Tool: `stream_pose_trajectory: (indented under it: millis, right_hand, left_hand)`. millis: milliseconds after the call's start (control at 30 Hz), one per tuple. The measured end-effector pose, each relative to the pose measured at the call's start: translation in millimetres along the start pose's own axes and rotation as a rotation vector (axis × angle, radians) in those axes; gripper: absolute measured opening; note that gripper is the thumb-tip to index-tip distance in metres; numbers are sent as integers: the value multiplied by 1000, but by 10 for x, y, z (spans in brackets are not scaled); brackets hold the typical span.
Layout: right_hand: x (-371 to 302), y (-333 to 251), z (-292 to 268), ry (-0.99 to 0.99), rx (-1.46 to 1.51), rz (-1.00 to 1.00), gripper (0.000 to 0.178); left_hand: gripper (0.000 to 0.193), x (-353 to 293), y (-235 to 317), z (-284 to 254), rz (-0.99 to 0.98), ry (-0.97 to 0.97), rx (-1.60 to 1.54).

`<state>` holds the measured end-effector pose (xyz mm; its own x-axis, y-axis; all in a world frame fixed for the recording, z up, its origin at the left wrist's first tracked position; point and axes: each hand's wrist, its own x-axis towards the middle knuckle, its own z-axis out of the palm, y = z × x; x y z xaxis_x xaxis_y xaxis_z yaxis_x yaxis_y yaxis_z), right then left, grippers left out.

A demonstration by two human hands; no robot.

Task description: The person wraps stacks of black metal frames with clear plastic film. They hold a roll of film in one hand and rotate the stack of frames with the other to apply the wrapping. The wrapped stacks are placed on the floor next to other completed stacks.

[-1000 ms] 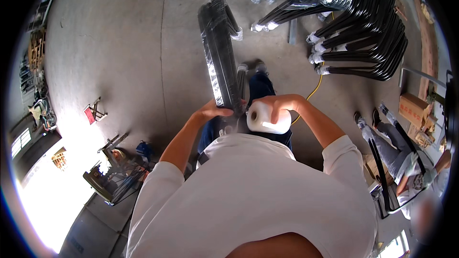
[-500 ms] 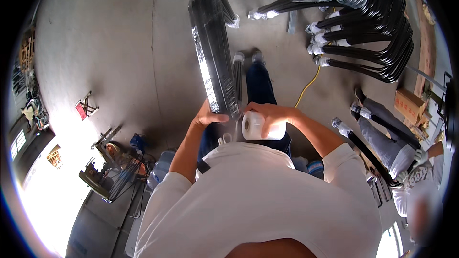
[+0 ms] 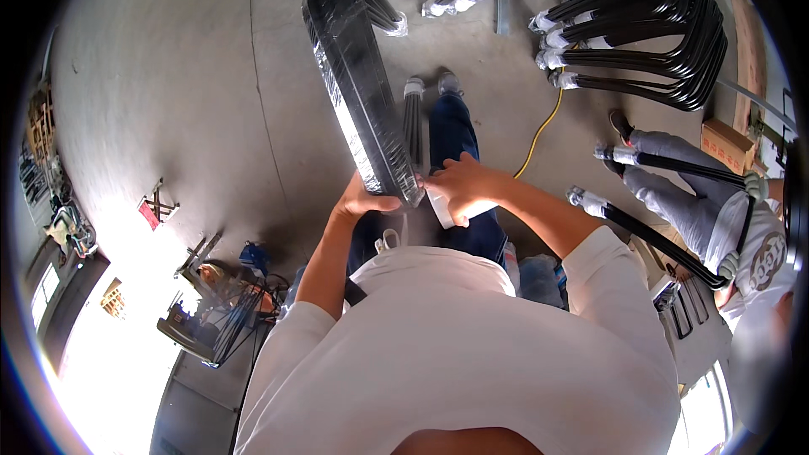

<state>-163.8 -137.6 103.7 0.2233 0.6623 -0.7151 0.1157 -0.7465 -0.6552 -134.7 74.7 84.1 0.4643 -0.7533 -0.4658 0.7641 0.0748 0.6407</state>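
A bundle of bent black tubes (image 3: 358, 93), wrapped in shiny clear film, stands tilted in front of me, its near end close to my waist. My left hand (image 3: 362, 200) is closed on the near left corner of this bundle, thumb on top. Against the bundle's near right side, my right hand (image 3: 462, 184) grips a white roll of stretch film (image 3: 440, 211). The hand and forearm cover much of the roll. Below the bundle, its wrapped tube legs (image 3: 413, 118) reach down toward the floor beside my foot.
Several bundles of bent black tubes (image 3: 649, 55) with wrapped ends lie at the upper right, near a yellow cord (image 3: 539, 139). At right, a gloved co-worker (image 3: 750, 236) carries black tubes. A cardboard box (image 3: 726, 146), a folding stool (image 3: 154, 206) and a cutting machine (image 3: 190, 333) stand around.
The roll of stretch film has turned and moved in against the bundle's right side, with my right hand now over it. The co-worker has shifted with the tubes. My whole view has moved slightly.
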Motion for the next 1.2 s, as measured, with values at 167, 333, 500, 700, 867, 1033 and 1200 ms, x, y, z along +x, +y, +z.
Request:
stream_pose_trajectory:
  millis: [167,333,500,700,867,1033,1200]
  right_hand:
    - [307,61,181,76,-36,6,71]
    - [1008,542,875,162,-312,127,49]
    - [912,1056,827,51,364,404,62]
    - [481,1003,858,424,1873,-1,51]
    - [294,500,1095,428,2411,-479,76]
    - [-95,10,567,626,2201,-889,100]
    - [-416,-129,-45,488,1971,-1182,120]
  left_hand:
    - [58,-71,-12,-17,-1,47,-20]
    - [56,-144,-120,-65,52,112,-48]
    - [66,-188,-92,-131,35,107,-36]
    - [93,-181,-61,-144,20,-98,-104]
    - [61,-49,-229,-114,0,-16,-28]
    - [34,362,-776,-356,-40,-268,394]
    - [37,479,-842,-328,-100,-258,350]
